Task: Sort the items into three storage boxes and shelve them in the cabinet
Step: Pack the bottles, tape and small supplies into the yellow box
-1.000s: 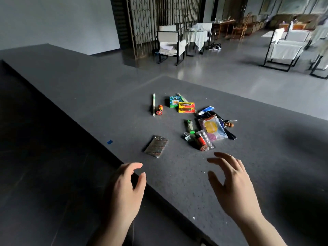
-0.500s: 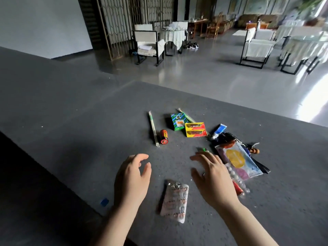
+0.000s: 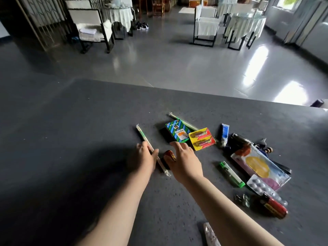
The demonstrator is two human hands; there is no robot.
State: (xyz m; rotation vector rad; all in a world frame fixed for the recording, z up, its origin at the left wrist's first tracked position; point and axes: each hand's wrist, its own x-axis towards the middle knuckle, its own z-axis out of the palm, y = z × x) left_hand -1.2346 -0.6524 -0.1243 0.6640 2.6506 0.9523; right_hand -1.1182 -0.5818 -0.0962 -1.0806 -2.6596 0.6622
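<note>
On the dark worktop point(image 3: 71, 139) a scatter of small items is lying, and both hands are reaching into its left end. The left hand point(image 3: 144, 158) is resting over a long wrapped stick point(image 3: 143, 137), thumb against it, though whether the fingers are actually closing round it I cannot tell. The right hand point(image 3: 184, 160) is hovering released, fingers spread, with its thumb just touching a red battery point(image 3: 170, 155); it is not yet gripping anything.

Further right, a green-and-blue box point(image 3: 177, 132) and a yellow battery pack point(image 3: 201, 139) are lying touching each other, with a blue tube point(image 3: 224, 134), a green lighter point(image 3: 230, 174), a printed pouch point(image 3: 260, 166), a pill blister point(image 3: 262, 188), a red lighter point(image 3: 273, 206) and binder clips point(image 3: 242, 199) beyond. A foil packet point(image 3: 210, 235) is poking in at the bottom edge. No storage boxes or cabinet are showing, so sorting seems to be only beginning.

The risks, as I judge them: the battery is round and could roll away from a loose thumb nudge. The thin stick is lying flat and may slip or pivot when pinched, and the two hands are working close enough to knock each other's targets.
</note>
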